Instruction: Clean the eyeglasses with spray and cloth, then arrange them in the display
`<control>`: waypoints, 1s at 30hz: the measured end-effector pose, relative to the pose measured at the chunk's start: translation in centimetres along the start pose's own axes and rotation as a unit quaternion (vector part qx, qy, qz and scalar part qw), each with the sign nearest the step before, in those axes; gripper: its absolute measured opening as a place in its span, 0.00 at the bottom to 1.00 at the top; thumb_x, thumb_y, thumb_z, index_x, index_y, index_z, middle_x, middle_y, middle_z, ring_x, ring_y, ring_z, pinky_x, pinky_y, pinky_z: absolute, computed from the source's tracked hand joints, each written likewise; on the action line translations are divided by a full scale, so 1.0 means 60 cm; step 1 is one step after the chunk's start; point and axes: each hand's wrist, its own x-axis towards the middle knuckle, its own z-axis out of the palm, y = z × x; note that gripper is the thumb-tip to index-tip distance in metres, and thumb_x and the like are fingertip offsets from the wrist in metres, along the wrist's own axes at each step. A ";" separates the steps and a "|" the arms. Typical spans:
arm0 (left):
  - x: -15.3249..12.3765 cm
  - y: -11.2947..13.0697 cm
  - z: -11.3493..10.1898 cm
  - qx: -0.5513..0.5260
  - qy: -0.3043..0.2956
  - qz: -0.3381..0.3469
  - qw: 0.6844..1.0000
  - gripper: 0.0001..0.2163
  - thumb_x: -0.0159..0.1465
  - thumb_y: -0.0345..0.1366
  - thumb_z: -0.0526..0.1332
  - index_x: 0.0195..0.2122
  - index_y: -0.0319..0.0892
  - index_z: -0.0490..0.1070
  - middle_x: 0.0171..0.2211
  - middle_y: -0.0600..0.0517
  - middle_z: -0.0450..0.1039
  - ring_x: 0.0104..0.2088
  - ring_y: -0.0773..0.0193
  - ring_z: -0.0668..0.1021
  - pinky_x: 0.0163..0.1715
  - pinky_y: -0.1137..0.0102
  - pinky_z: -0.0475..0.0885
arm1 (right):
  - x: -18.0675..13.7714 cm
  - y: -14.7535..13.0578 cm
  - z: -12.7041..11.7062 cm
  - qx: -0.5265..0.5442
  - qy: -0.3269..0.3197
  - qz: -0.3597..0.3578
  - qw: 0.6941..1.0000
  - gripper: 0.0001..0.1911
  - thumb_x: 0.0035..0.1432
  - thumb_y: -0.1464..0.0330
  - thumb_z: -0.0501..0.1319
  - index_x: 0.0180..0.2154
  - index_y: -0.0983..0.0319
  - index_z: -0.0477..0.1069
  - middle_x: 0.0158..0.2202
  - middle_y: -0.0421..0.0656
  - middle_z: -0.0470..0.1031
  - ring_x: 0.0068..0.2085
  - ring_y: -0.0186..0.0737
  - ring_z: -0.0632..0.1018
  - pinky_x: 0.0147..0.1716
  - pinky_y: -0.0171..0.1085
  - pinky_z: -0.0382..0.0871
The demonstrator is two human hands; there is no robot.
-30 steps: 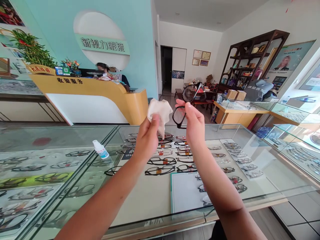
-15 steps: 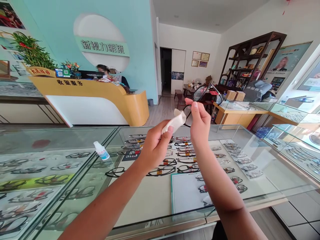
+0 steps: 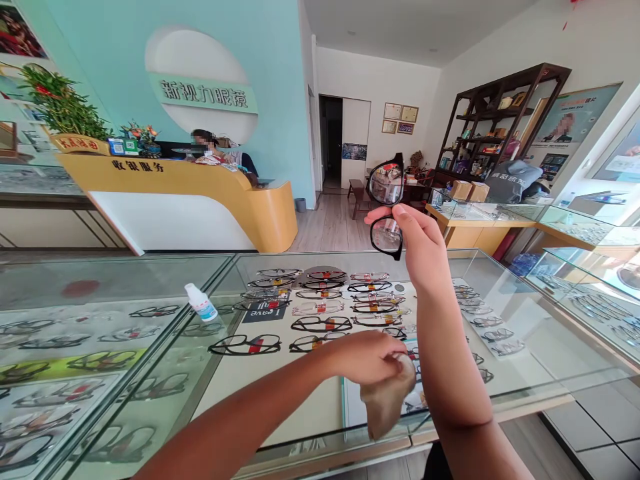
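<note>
Raised over the far edge of the glass counter, my right hand (image 3: 420,240) pinches a pair of black-framed eyeglasses (image 3: 387,183) by the bridge. The frame is turned upright, one lens above the fingers and one below. My left hand (image 3: 373,360) is lower, near the counter's front edge, closed on a beige cleaning cloth (image 3: 387,403) that hangs down beside my right forearm. A small white bottle (image 3: 201,302) with a blue label stands on the glass to the left.
The glass display case (image 3: 270,413) holds rows of eyeglasses (image 3: 320,325) under its top. Behind it a person sits at a yellow and white reception desk (image 3: 270,207). Another person bends by the right-hand counters (image 3: 463,230), near a dark shelf (image 3: 493,120).
My left hand has left the eyeglasses and moved down and right with the cloth, which now hangs loose. My right hand has turned the eyeglasses so the lenses face me.
</note>
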 end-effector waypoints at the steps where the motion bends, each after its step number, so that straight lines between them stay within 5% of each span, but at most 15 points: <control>1: 0.008 0.000 0.013 0.011 -0.023 -0.001 1.000 0.07 0.70 0.36 0.58 0.41 0.46 0.77 0.39 0.50 0.84 0.38 0.58 0.82 0.32 0.68 0.66 | -0.002 -0.005 0.000 -0.007 -0.007 0.001 1.000 0.22 0.77 0.53 0.59 0.39 0.54 0.88 0.43 0.41 0.87 0.46 0.44 0.81 0.55 0.44 0.74; 6: 0.027 -0.009 0.063 0.075 -0.029 -0.019 0.997 0.18 0.72 0.39 0.59 0.62 0.48 0.74 0.46 0.46 0.87 0.46 0.47 0.87 0.40 0.62 0.74 | -0.008 -0.024 0.004 -0.044 -0.025 -0.003 0.999 0.24 0.78 0.54 0.56 0.35 0.55 0.85 0.39 0.41 0.83 0.44 0.43 0.79 0.53 0.42 0.74; 9: 0.024 -0.011 0.073 0.104 -0.006 -0.012 0.995 0.20 0.72 0.38 0.63 0.64 0.47 0.72 0.49 0.45 0.87 0.51 0.45 0.88 0.47 0.59 0.77 | -0.011 -0.028 0.005 -0.052 -0.030 -0.007 0.998 0.25 0.78 0.54 0.56 0.34 0.55 0.84 0.37 0.41 0.82 0.43 0.43 0.78 0.51 0.42 0.74; 13: -0.010 0.002 0.038 0.140 0.049 0.008 0.989 0.13 0.71 0.40 0.68 0.54 0.44 0.76 0.52 0.43 0.86 0.54 0.44 0.86 0.50 0.59 0.77 | -0.013 -0.029 0.003 -0.052 -0.043 -0.016 0.998 0.24 0.78 0.56 0.56 0.33 0.55 0.84 0.38 0.41 0.83 0.43 0.44 0.78 0.50 0.43 0.74; 16: -0.062 0.016 -0.017 0.121 0.170 0.024 0.978 0.06 0.73 0.37 0.66 0.49 0.46 0.78 0.48 0.48 0.86 0.49 0.50 0.86 0.48 0.61 0.75 | -0.013 -0.031 0.001 -0.056 -0.061 -0.014 0.996 0.24 0.78 0.59 0.55 0.33 0.55 0.85 0.38 0.41 0.83 0.43 0.44 0.78 0.50 0.42 0.74; 19: -0.118 0.023 -0.071 0.060 0.368 0.030 0.927 0.05 0.75 0.36 0.63 0.41 0.47 0.77 0.36 0.54 0.82 0.35 0.60 0.82 0.39 0.64 0.73 | -0.014 -0.034 0.001 -0.053 -0.079 -0.001 0.995 0.24 0.77 0.59 0.56 0.31 0.56 0.84 0.36 0.41 0.82 0.42 0.45 0.78 0.50 0.42 0.74; 22: -0.155 0.015 -0.105 0.046 0.603 0.046 0.795 0.03 0.74 0.40 0.66 0.46 0.51 0.78 0.34 0.54 0.79 0.33 0.60 0.79 0.37 0.62 0.74 | -0.014 -0.037 0.002 -0.043 -0.100 0.010 0.994 0.25 0.76 0.59 0.56 0.29 0.56 0.84 0.35 0.42 0.83 0.42 0.45 0.78 0.51 0.42 0.74; 24: -0.167 0.002 -0.121 0.085 0.700 0.068 0.705 0.16 0.69 0.44 0.73 0.56 0.54 0.77 0.45 0.49 0.82 0.45 0.53 0.82 0.47 0.57 0.78 | -0.015 -0.039 0.004 -0.039 -0.129 0.019 0.991 0.26 0.76 0.61 0.55 0.28 0.56 0.83 0.34 0.41 0.83 0.41 0.44 0.78 0.51 0.42 0.73; 25: -0.171 -0.005 -0.129 0.105 0.719 0.080 0.683 0.24 0.65 0.47 0.77 0.61 0.55 0.76 0.53 0.47 0.81 0.54 0.48 0.81 0.54 0.53 0.78 | -0.016 -0.041 0.004 -0.035 -0.151 0.027 0.988 0.26 0.76 0.61 0.55 0.27 0.56 0.83 0.34 0.41 0.83 0.40 0.43 0.78 0.51 0.42 0.73; 27: -0.175 -0.019 -0.142 0.132 0.709 0.104 0.685 0.39 0.57 0.50 0.82 0.68 0.55 0.73 0.67 0.45 0.76 0.69 0.39 0.74 0.67 0.48 0.73 | -0.017 -0.044 0.006 -0.025 -0.209 0.046 0.976 0.27 0.76 0.61 0.55 0.27 0.55 0.84 0.32 0.40 0.82 0.39 0.43 0.78 0.49 0.42 0.74; 30: -0.176 -0.034 -0.157 0.163 0.666 0.150 0.713 0.44 0.52 0.52 0.86 0.69 0.52 0.73 0.70 0.44 0.75 0.73 0.36 0.72 0.76 0.44 0.66 | -0.017 -0.049 0.007 -0.013 -0.278 0.070 0.958 0.27 0.77 0.58 0.56 0.28 0.55 0.84 0.31 0.40 0.83 0.38 0.43 0.79 0.48 0.43 0.76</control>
